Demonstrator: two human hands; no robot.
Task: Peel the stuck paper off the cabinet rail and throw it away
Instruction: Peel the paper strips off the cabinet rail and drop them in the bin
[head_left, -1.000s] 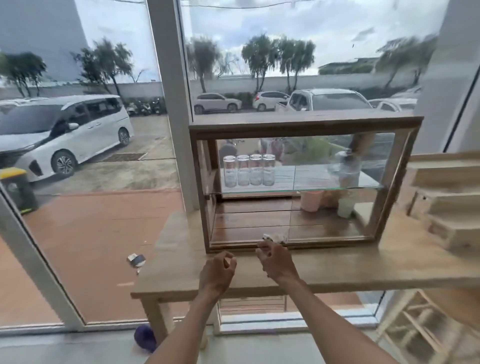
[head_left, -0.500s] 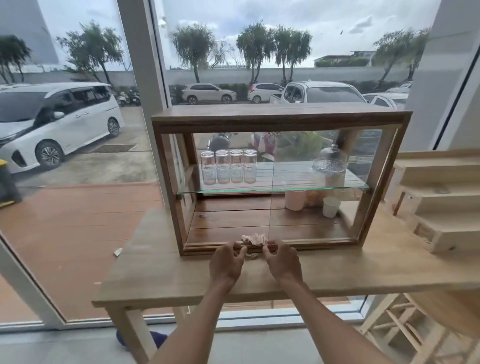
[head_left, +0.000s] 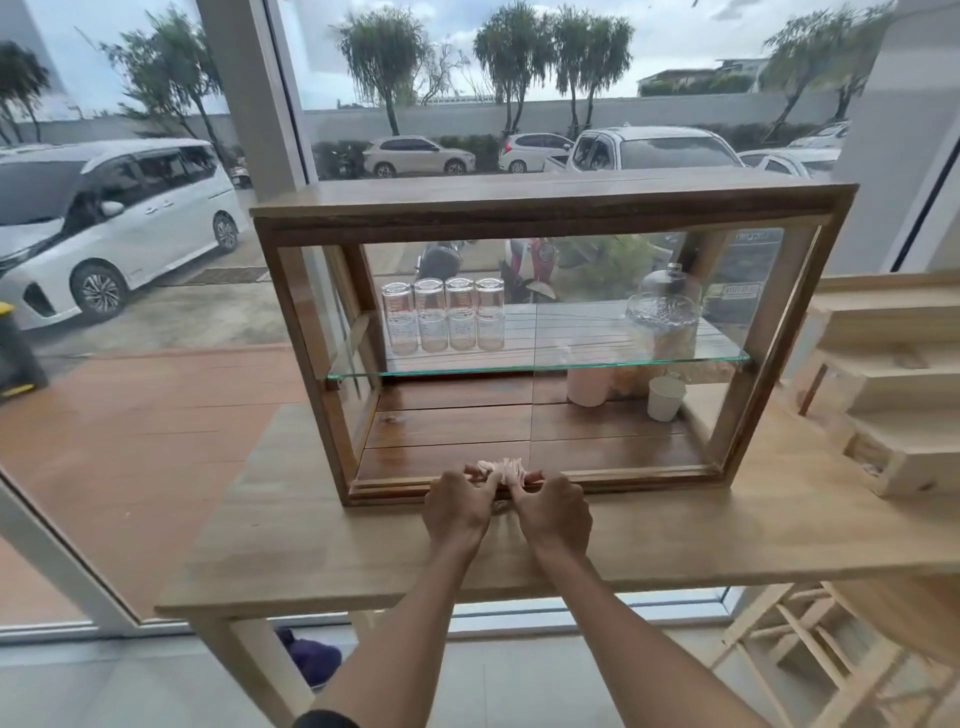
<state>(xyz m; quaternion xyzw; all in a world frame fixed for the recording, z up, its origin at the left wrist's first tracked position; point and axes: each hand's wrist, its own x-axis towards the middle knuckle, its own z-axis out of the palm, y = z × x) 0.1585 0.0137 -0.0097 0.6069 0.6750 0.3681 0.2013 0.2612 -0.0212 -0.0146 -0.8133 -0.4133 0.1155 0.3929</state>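
A wood-framed glass cabinet (head_left: 550, 208) stands on a pale wooden table (head_left: 291, 540). On its bottom front rail (head_left: 639, 480) sits a crumpled pale pink wad of paper (head_left: 501, 467), near the rail's left half. My left hand (head_left: 457, 506) and my right hand (head_left: 553, 512) are side by side at the rail. Both have fingers curled and pinch the paper from either side. The paper's lower part is hidden behind my fingers.
Inside the cabinet, several glasses (head_left: 444, 314) and a glass dome (head_left: 662, 317) stand on a glass shelf, with a pink cup (head_left: 587, 387) and a white cup (head_left: 665, 397) below. Pale wooden steps (head_left: 893, 374) stand at the right. A large window is behind.
The view has come closer to the cabinet. My hands have moved forward from the table onto the rail and closed together on the paper.
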